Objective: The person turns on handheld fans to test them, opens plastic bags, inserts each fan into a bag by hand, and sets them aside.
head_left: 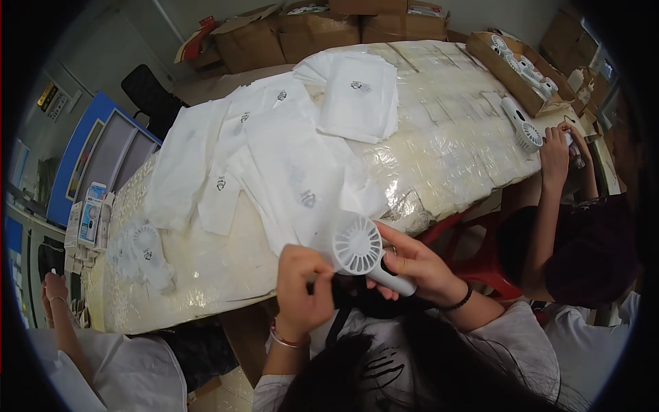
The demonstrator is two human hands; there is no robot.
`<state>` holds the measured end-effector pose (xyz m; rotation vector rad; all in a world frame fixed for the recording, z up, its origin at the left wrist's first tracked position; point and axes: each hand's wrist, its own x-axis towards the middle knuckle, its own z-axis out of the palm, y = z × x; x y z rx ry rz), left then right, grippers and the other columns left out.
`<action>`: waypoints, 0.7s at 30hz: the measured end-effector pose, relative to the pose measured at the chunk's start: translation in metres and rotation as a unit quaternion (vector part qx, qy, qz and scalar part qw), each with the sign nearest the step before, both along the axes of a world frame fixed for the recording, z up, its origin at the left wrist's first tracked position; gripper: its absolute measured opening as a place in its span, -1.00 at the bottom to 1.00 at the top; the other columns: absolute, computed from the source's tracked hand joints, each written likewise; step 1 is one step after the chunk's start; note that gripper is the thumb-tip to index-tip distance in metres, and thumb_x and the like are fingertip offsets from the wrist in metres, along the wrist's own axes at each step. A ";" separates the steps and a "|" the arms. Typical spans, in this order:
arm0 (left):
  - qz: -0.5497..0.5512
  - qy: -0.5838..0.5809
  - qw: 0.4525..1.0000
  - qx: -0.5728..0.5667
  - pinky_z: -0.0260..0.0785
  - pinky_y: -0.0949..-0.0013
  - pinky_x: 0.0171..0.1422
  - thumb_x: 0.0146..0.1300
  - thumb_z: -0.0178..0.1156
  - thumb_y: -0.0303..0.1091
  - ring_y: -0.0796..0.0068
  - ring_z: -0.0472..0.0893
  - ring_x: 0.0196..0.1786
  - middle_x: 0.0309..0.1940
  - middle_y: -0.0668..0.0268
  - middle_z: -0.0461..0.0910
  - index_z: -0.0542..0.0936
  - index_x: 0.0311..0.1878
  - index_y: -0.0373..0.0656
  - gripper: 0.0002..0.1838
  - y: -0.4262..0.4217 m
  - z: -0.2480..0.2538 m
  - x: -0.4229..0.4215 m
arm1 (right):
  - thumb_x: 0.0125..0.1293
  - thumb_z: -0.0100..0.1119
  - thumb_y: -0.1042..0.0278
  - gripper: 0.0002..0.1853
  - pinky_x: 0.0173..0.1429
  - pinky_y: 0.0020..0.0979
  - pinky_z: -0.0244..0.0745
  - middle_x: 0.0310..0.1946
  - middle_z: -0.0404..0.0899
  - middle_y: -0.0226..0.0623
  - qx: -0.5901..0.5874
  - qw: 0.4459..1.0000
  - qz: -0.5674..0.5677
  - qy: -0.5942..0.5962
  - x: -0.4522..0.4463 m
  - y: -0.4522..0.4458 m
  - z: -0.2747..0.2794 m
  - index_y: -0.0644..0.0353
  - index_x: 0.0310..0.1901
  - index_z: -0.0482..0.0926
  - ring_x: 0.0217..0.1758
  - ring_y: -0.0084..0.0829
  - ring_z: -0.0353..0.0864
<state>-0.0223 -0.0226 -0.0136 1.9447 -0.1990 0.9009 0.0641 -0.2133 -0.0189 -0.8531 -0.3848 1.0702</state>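
My right hand (pixel 424 270) is wrapped round the handle of a white handheld fan (pixel 357 245). The round slatted head of the fan points up and to the left, over the table's near edge. Close by the head's left rim, my left hand (pixel 302 290) is closed in a pinch; what lies between its fingertips, if anything, is too small to make out. Just beyond the fan, white printed bags (pixel 292 161) lie spread and overlapping. A neater stack of the same bags (pixel 358 96) sits farther back.
Bagged fans (pixel 141 254) lie on the left of the film-covered table (pixel 446 130), near small product boxes (pixel 89 223). At right, another fan (pixel 523 127) lies by a carton of fans (pixel 525 72) and a co-worker's hands (pixel 559 147). Another person's hand (pixel 55 292) shows at far left.
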 end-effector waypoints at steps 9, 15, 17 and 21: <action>0.155 -0.080 0.942 0.288 0.27 0.25 -0.15 -0.01 0.20 -0.46 0.37 0.50 -0.29 -0.25 0.37 0.45 0.52 -0.18 -0.10 -0.74 -0.025 0.007 -0.003 | 0.52 -0.32 0.08 -0.39 -0.29 -0.57 0.40 -0.22 0.42 -0.34 -0.052 0.939 -0.142 -0.309 -0.031 0.020 0.002 0.16 0.45 -0.17 -0.40 -0.58 0.42; -0.140 -0.031 0.942 0.304 0.22 0.21 0.14 -0.06 0.32 -0.39 0.19 0.45 -0.01 -0.20 0.32 0.45 0.56 -0.27 -0.04 -0.77 -0.045 -0.001 0.009 | 0.53 -0.42 0.04 -0.38 0.43 -0.38 0.04 0.32 0.13 -0.13 -0.087 0.955 -0.223 -0.177 -0.008 0.017 0.000 0.33 0.42 -0.14 0.38 -0.40 0.11; -0.149 -0.017 0.944 0.295 0.20 0.18 0.25 -0.09 0.38 -0.33 0.13 0.42 0.10 -0.13 0.34 0.48 0.56 -0.25 -0.02 -0.71 -0.048 -0.005 0.005 | 0.52 -0.39 0.04 -0.38 0.43 -0.36 0.03 0.32 0.14 -0.13 -0.048 0.958 -0.230 -0.166 -0.011 0.012 0.013 0.34 0.41 -0.09 0.37 -0.37 0.13; -0.004 -0.050 0.962 0.269 0.25 0.15 0.22 -0.11 0.39 -0.30 0.07 0.42 0.10 -0.03 0.22 0.52 0.56 -0.29 -0.01 -0.72 -0.039 -0.008 -0.007 | 0.46 -0.14 0.05 -0.32 0.33 -0.36 0.18 0.23 0.30 -0.10 0.022 0.942 0.061 -0.328 -0.003 0.000 0.011 0.34 0.41 -0.06 0.30 -0.36 0.28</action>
